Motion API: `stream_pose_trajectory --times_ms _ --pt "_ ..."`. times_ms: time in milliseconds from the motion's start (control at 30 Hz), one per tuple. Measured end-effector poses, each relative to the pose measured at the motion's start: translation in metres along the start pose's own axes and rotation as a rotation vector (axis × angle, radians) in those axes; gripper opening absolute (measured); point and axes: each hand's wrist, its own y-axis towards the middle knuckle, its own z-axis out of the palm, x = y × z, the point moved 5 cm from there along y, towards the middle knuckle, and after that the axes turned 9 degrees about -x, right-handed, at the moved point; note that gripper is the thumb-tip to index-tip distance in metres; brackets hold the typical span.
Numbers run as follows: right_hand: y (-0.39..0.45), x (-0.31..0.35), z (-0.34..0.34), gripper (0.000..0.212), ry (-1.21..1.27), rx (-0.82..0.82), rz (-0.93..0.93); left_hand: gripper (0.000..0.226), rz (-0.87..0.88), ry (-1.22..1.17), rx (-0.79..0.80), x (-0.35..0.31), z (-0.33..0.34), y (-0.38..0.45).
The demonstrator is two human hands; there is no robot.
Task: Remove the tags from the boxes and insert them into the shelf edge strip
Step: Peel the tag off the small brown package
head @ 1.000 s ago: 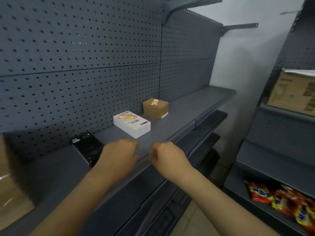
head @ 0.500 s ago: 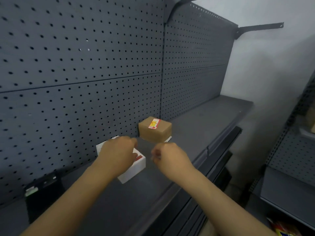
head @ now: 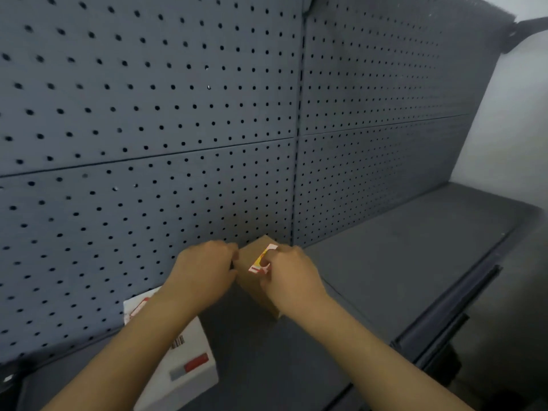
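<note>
**Peel the tag off the brown box, slowly and flat**

Nearest you, the white box (head: 175, 348) lies on the shelf (head: 385, 262) under your left forearm, its own red-and-white tag (head: 137, 307) still stuck on top, so that one waits its turn. Beyond it, your left hand (head: 204, 269) is curled closed against the left side of the brown box (head: 252, 280), bracing it. Your right hand (head: 289, 280) rests on the box's top right, fingertips pinched at the yellow, red and white tag (head: 262, 261); whether the tag's edge is already lifted you cannot tell from this view.

To do this well, keep the left hand pressing the box down against the shelf so it does not slide toward the pegboard (head: 148, 114). Work a fingernail under one corner of the tag, then draw it back low along the box top, not straight up; a steep pull is likely to tear or crease it, and a creased tag will probably fight you at the shelf edge strip (head: 444, 315), which runs along the front lip to your right.

Compared with half a second ago, both hands have moved forward: the left was over the white box and has now reached the brown one, and the right, then hovering short of the box, now touches the tag. The view has also swung in closer to the pegboard.
</note>
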Motion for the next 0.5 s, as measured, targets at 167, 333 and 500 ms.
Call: stream_pose_trajectory --times_ms 167,333,500 --pt "0.023 -0.009 0.030 0.042 -0.037 0.119 -0.030 0.017 -0.069 0.004 -0.016 0.002 0.013 0.018" --pt "0.027 -0.007 0.025 0.030 -0.018 0.074 -0.129 0.018 -0.100 -0.031 -0.008 0.006 0.019 0.026" --pt "0.034 -0.009 -0.004 0.027 0.200 -0.231 -0.127 0.022 -0.118 -0.088 -0.029 0.011 0.013 0.033"
